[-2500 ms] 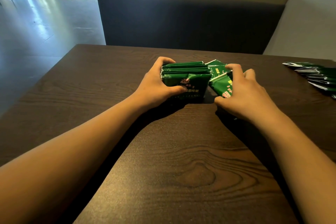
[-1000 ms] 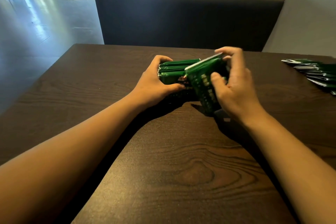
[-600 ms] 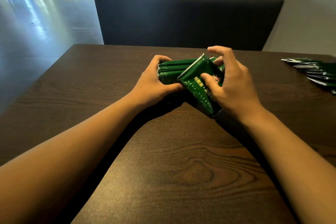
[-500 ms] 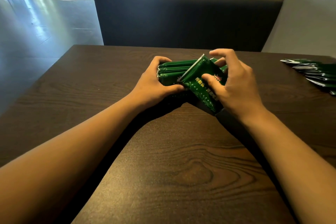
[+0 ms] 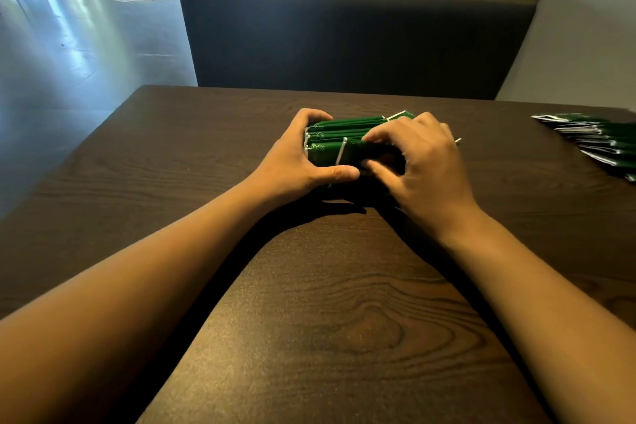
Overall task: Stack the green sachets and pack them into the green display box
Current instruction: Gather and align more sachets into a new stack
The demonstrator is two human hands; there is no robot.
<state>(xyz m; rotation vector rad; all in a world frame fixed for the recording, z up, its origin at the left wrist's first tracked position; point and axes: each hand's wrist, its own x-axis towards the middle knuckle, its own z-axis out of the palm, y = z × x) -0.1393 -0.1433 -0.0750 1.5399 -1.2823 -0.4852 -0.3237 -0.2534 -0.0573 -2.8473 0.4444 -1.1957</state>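
At the centre of the frame the left hand [image 5: 296,158] curls round the left end of the stack of green sachets [image 5: 339,139] standing on edge on the table [image 5: 309,320], thumb along its near face. The right hand [image 5: 421,162], fingers bent, pinches one sachet [image 5: 354,151] against the stack's near side. The stack's count cannot be told. A second, loose pile of sachets [image 5: 599,143] lies at the right edge.

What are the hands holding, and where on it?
The stack of green sachets: left hand grips its left end, right hand its right end.
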